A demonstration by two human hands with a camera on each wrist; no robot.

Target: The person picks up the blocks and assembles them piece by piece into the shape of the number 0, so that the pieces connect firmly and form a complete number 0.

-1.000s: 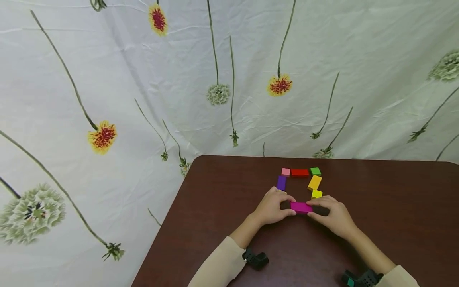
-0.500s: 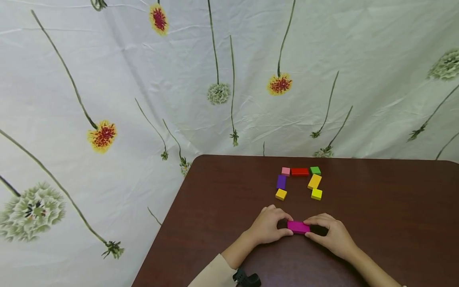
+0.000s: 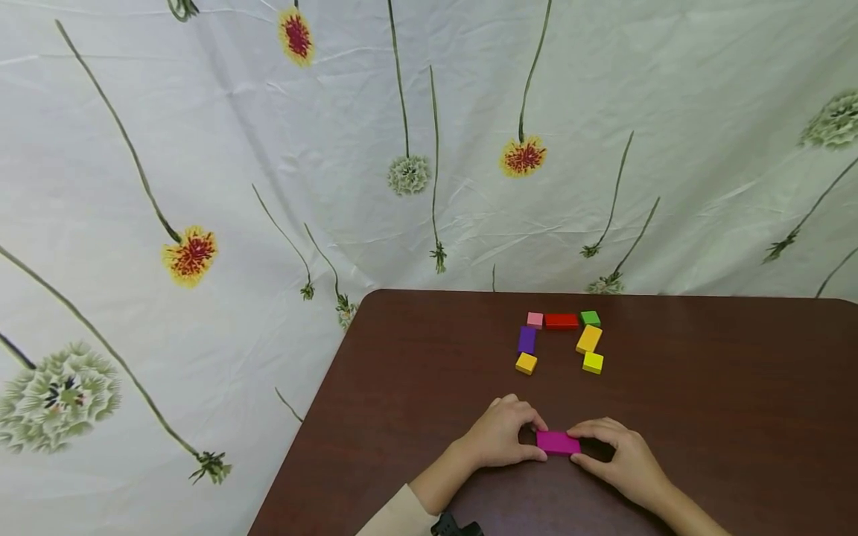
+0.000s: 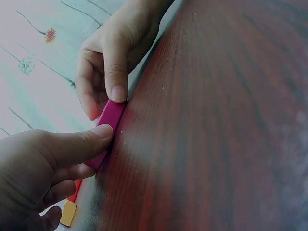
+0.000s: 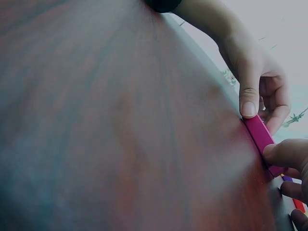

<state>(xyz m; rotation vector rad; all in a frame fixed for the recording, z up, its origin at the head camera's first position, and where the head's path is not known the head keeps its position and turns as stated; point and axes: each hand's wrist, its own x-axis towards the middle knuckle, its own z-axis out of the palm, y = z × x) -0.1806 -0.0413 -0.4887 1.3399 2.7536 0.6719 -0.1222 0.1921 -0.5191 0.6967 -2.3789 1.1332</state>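
A magenta block lies lengthwise between both hands, low over the brown table. My left hand pinches its left end between thumb and fingers. The right hand pinches the opposite end the same way. In the left wrist view the magenta block shows its long side, with a thumb on it near each end. The right wrist view also has the magenta block spanning the two thumbs. Fingers behind the block are partly hidden in both wrist views.
Farther back, several blocks form an outline with its near side unfilled: pink, red, green, purple, orange and two yellowish ones. The table ends before a flower-patterned cloth.
Both hands have drawn the magenta block toward the person, away from the other blocks. The left yellowish block, mostly covered earlier, is now in full view. The grip stays the same.
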